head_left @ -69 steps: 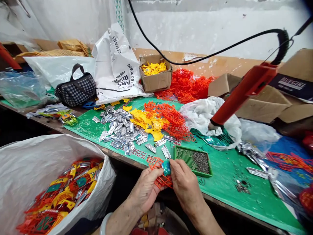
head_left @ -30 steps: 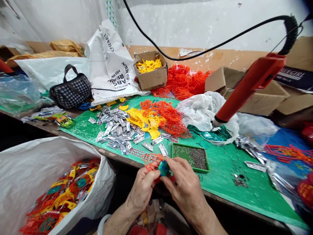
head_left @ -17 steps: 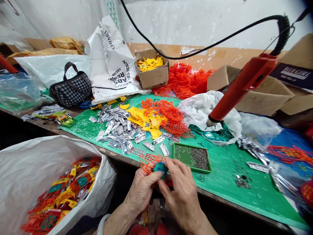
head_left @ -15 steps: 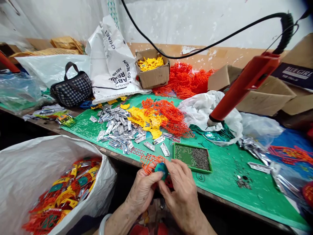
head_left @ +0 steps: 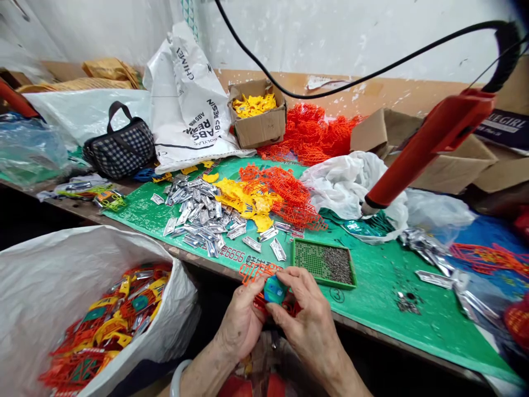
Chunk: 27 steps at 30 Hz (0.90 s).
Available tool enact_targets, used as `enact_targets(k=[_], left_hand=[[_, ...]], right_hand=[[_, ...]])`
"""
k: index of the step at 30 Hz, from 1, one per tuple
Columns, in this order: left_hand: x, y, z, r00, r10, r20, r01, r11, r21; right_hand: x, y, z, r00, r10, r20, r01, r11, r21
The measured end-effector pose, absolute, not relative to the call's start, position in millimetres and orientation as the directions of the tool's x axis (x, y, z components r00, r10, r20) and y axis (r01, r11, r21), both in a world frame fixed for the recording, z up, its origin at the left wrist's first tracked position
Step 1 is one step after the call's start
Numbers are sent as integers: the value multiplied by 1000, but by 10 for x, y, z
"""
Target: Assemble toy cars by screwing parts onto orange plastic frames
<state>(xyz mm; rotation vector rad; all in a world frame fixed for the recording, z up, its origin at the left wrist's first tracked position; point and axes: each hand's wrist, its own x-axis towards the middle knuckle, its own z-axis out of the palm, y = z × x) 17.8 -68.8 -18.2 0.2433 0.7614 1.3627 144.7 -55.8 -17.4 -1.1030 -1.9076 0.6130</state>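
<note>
Just in front of the table's edge, both hands close around an orange-red plastic lattice part (head_left: 253,272) with a teal plastic piece (head_left: 275,289) on it. My left hand (head_left: 242,320) grips the lattice part from the left, its thumb beside the teal piece. From the right, my right hand (head_left: 309,317) has its thumb and fingers on the teal piece. My fingers hide much of the lattice part's underside. Close beyond the hands lies a green tray (head_left: 308,262) with many small dark screws heaped at its right side.
Silver metal pieces (head_left: 202,212), yellow parts (head_left: 248,201) and orange lattice parts (head_left: 289,196) lie on the green table (head_left: 380,298). A red electric screwdriver (head_left: 430,149) hangs at right from a black cable. At lower left stands a white sack (head_left: 37,275) with assembled parts.
My left thumb has shifted off the teal piece to its left side, so more of its face shows. The hanging screwdriver has swung a little to the right.
</note>
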Motion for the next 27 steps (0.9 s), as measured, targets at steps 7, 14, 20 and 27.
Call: enact_targets(k=[7, 14, 20, 27], left_hand=[[222, -795, -166, 11, 947, -322, -769, 214, 602], [197, -952, -162, 84, 976, -203, -663, 207, 719], [225, -1034, -196, 145, 967, -208, -580, 254, 774], [284, -895, -199, 121, 977, -178, -405, 212, 890]], right_hand=[[1464, -676, -135, -273, 860, 431, 470, 511, -720], [1451, -859, -118, -187, 803, 566, 520, 570, -636], [1515, -1008, -216, -206, 767, 608, 539, 607, -584], [1615, -903, -288, -170, 771, 613, 478, 609, -633]])
